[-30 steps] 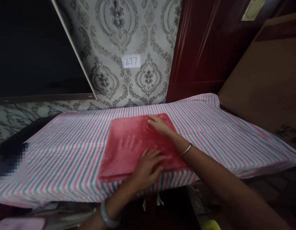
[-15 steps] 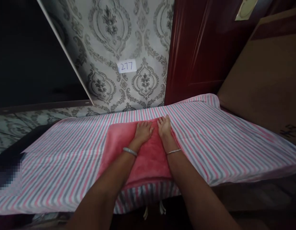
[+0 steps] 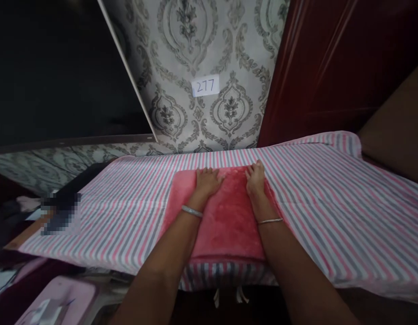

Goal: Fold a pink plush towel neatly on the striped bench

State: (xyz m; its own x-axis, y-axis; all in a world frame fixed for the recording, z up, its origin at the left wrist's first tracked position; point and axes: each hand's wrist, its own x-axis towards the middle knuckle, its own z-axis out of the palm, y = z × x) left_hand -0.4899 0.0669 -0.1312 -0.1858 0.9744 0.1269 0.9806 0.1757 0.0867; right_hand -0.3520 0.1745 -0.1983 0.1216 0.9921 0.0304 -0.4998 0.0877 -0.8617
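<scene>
A folded pink plush cloth (image 3: 225, 225) lies flat on a table covered with a striped tablecloth (image 3: 127, 212). Resting on the upper left part of the plush cloth is my left hand (image 3: 208, 183), palm down with fingers spread. At the cloth's far right corner, my right hand (image 3: 256, 179) is tilted on its side, its fingers slightly bent against the surface near the edge. A bracelet circles each wrist. Both forearms cover parts of the cloth's sides.
A large dark screen (image 3: 66, 76) stands at the back left. Patterned wallpaper with a paper label reading 277 (image 3: 205, 85) is behind the table. To the right are a dark red door (image 3: 317, 76) and a brown box (image 3: 398, 122). A pink item (image 3: 71, 293) sits low at left.
The view has shifted left, so everything appears further right. My hands are slightly further apart on the plush cloth, the right one nearer its far right corner.
</scene>
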